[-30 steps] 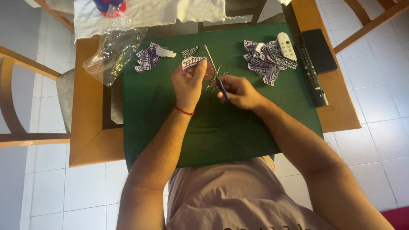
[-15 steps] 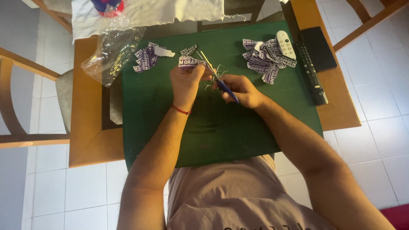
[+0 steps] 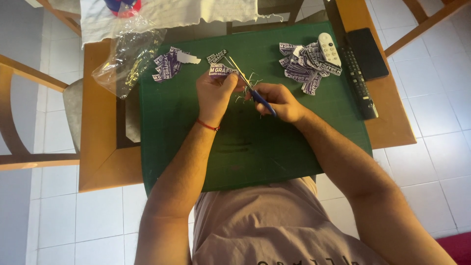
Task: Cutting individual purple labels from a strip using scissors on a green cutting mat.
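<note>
Green cutting mat (image 3: pixel 255 147) covers a wooden table (image 3: pixel 103 167) over pale floor tiles. Both forearms reach forward across it. Left hand (image 3: pixel 215 94), red thread at the wrist, pinches a purple printed sticker (image 3: pixel 220 71) between thumb and fingers. Right hand (image 3: pixel 279 100) is closed around blue-handled scissors (image 3: pixel 248 83), blades parted at the sticker's edge. Thin paper trimmings lie just beside. Farther off: a cut sticker pile (image 3: pixel 167 64) left, a larger pile (image 3: pixel 300 66) right, white remote (image 3: pixel 329 49), black remote (image 3: pixel 360 83), crinkled clear plastic bag (image 3: pixel 125 56).

Sticker piles (image 3: pixel 167 64) L & R (image 3: pixel 300 66) on mat (image 3: pixel 255 147)
</note>
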